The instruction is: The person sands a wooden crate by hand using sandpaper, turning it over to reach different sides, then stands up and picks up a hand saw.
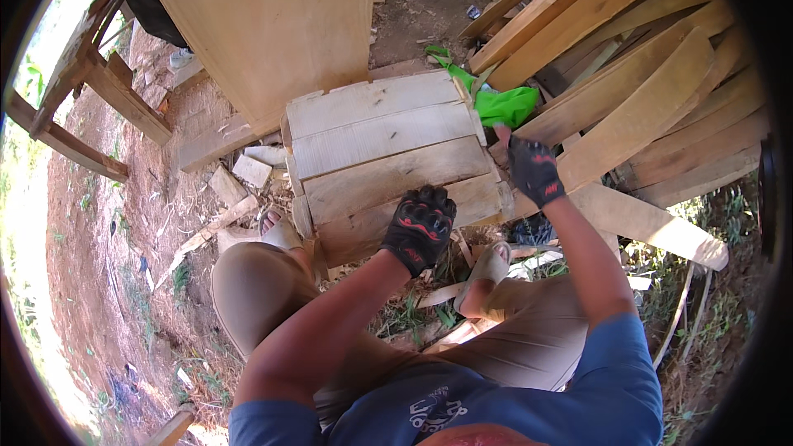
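A low, crate-like box of pale planks (388, 128) stands in front of me, with its boarded face up and dark gaps between the boards. My left hand (421, 223), in a black glove with red marks, rests on the near plank, its fingers curled under and tips hidden. In a matching glove, my right hand (535, 169) is beside the box's right end, fingers closed, a bare fingertip showing at the top. What either hand holds, if anything, is hidden. Just beyond the right hand lies a bright green cloth or bag (505, 106).
A wide pale board (277, 25) leans beyond the box. Long planks (636, 107) are piled on the right. Wood offcuts (250, 170) and shavings lie on the earth at left, near a rough wooden frame (124, 99). My sandalled feet flank the box's near side.
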`<state>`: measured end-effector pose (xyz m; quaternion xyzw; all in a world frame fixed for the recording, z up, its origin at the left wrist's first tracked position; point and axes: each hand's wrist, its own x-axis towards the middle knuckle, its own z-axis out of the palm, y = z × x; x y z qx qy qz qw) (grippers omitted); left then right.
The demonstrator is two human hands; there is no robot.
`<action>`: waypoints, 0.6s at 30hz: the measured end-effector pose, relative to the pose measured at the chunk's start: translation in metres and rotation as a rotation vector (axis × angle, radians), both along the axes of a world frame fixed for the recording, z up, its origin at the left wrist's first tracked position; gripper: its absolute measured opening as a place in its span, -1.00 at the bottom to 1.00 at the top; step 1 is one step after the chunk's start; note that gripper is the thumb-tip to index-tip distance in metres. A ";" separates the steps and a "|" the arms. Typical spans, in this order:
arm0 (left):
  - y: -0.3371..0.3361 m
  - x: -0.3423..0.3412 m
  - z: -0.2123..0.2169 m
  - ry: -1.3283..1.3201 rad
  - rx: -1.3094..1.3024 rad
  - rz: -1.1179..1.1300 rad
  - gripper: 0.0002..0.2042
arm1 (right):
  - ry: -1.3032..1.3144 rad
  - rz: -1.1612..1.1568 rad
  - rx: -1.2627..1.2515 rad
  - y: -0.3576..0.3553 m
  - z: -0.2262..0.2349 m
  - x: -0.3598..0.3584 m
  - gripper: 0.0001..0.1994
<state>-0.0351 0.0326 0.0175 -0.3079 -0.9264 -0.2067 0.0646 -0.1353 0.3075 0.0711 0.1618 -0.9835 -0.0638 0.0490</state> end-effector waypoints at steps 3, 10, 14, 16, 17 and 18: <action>-0.006 0.001 0.001 -0.013 -0.019 -0.003 -0.67 | 0.148 0.068 -0.125 -0.023 -0.010 -0.061 -0.61; -0.014 -0.003 0.006 -0.075 0.100 -0.049 -0.73 | 0.167 -0.084 0.078 -0.068 -0.066 -0.146 -0.67; -0.012 -0.005 0.004 -0.071 0.093 -0.052 -0.75 | 0.396 0.037 0.194 -0.060 -0.089 -0.123 -0.76; -0.012 -0.006 0.002 -0.058 0.091 -0.051 -0.75 | 0.145 0.162 0.045 -0.037 -0.066 -0.118 -0.80; -0.016 -0.006 -0.001 -0.045 0.094 -0.033 -0.75 | 0.017 0.224 0.010 -0.033 -0.041 -0.113 -0.80; -0.016 -0.007 -0.002 -0.026 0.104 -0.031 -0.75 | -0.105 0.271 -0.018 -0.020 -0.018 -0.103 -0.79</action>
